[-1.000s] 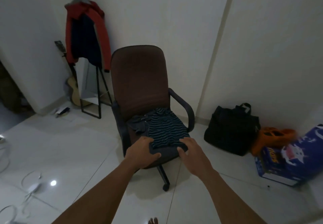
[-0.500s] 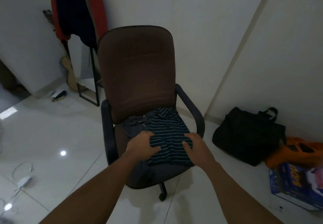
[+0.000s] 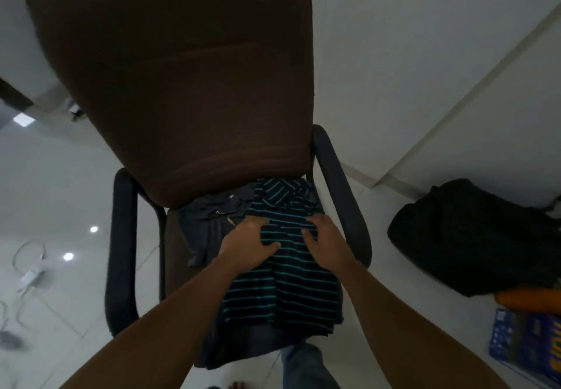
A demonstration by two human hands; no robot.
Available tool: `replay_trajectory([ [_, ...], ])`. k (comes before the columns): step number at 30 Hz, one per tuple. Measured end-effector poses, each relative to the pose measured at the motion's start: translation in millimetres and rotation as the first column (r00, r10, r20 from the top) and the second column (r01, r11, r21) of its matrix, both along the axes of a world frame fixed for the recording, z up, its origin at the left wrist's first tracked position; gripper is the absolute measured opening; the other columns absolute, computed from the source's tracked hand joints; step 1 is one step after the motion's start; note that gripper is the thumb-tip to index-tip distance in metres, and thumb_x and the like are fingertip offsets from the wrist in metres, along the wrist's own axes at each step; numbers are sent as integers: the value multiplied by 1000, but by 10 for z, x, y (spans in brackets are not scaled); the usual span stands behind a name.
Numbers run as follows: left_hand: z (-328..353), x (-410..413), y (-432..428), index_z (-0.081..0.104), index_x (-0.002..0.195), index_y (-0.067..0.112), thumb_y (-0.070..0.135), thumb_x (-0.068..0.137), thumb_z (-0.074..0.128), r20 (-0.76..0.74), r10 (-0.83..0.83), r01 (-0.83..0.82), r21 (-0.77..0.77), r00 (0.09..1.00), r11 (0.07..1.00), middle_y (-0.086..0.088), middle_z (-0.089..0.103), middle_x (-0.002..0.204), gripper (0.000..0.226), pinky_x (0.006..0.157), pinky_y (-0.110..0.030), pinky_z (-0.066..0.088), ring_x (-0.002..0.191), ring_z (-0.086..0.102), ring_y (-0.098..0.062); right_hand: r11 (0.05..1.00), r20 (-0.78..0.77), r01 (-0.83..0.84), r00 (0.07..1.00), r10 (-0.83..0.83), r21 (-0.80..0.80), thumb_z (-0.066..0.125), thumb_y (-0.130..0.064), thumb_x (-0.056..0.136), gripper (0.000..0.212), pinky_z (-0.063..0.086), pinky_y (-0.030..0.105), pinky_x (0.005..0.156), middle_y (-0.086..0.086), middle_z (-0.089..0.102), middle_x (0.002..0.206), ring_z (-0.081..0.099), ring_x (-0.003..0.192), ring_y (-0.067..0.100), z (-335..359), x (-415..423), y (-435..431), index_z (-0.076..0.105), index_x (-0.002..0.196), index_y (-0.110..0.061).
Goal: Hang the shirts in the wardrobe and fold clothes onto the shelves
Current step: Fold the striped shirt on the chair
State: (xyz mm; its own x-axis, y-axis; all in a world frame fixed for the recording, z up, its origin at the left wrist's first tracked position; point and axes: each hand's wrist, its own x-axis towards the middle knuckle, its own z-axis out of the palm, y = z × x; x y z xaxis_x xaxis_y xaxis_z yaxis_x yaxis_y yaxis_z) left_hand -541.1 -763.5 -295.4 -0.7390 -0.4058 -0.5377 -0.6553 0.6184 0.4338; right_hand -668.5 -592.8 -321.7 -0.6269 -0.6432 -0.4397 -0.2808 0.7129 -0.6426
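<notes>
1. Now, the striped shirt [image 3: 282,282] lies spread on the seat of the brown chair [image 3: 182,85]. Its collar is toward the backrest and its hem hangs over the front edge.
2. Your left hand [image 3: 246,244] grips a fold of the shirt between thumb and bent fingers. Your right hand [image 3: 326,243] does the same just beside it, though its hold is harder to read. The two hands are near each other but not touching.
3. I judge that you are picking the shirt up. Take it near the shoulders, not at the middle of the chest, so that it hangs straight for the hanger.
4. Lift slowly, because the grey garment [image 3: 206,227] touches the shirt at its left side and could come up with it.
5. Both forearms reach forward and down from the lower edge of the view, with palms turned down.
6. A black bag [image 3: 473,236] sits on the floor at the right, well apart from the chair.
</notes>
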Motion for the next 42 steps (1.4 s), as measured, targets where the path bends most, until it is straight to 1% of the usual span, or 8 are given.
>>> replay_trajectory([
  [6,-903,-693,-192,40,148,21,60,81,68,67,25,-27,37,997,999,0,31,154,82,109,-43,41,139,37,-24,997,69,-63,996,60,49,50,-29,102,45,34,42,116,11,30,157,36,141,27,-926,-590,-398,45,144,-11],
  [12,-1431,-1110,-444,36,150,31,61,88,59,240,-181,196,-39,954,980,6,-10,164,72,113,-57,30,148,3,-35,989,56,-111,993,106,100,55,-30,98,47,27,47,120,10,15,163,23,147,29,-1594,-876,-675,50,142,-13],
  [19,-1657,-1024,-548,31,153,18,61,87,59,247,-186,207,-63,951,976,1,19,161,84,113,-49,31,141,21,-30,955,183,-203,969,164,217,53,-31,99,55,27,41,119,17,31,154,33,141,34,-1692,-863,-791,41,147,-6],
  [25,-1738,-1010,-678,32,153,30,62,89,54,244,-256,280,-67,935,958,6,6,164,74,115,-53,26,143,14,-30,980,175,-127,980,100,152,54,-26,98,53,30,34,117,12,37,152,40,137,28,-1672,-760,-792,44,146,-6],
  [30,-1612,-758,-679,60,133,19,42,90,65,-85,103,-109,-71,991,992,2,51,144,48,103,-39,45,127,49,-21,998,115,-41,993,35,50,59,-31,97,49,34,21,106,5,49,142,50,128,20,-1537,-602,-693,55,139,-7],
  [33,-1397,-311,-704,73,89,22,30,86,73,-142,457,-467,-41,878,883,1,72,100,8,76,-33,55,92,66,-20,999,103,-10,995,5,49,64,-39,94,39,45,20,90,2,63,118,61,104,14,-1395,-422,-626,70,116,-8],
  [37,-1202,402,-751,67,67,24,23,78,73,-85,738,-742,-23,669,670,-1,72,74,13,70,-37,58,74,68,-22,997,33,41,999,-43,63,63,-42,94,37,53,32,65,2,65,79,61,71,15,-1252,-264,-513,72,82,-8],
  [42,-1153,949,-739,65,82,24,21,83,73,-41,798,-797,43,601,603,2,68,81,9,71,-30,50,77,66,-20,988,-29,148,989,-146,54,61,-28,96,25,43,23,82,5,64,112,62,101,22,-1187,-230,-410,70,110,-9],
])
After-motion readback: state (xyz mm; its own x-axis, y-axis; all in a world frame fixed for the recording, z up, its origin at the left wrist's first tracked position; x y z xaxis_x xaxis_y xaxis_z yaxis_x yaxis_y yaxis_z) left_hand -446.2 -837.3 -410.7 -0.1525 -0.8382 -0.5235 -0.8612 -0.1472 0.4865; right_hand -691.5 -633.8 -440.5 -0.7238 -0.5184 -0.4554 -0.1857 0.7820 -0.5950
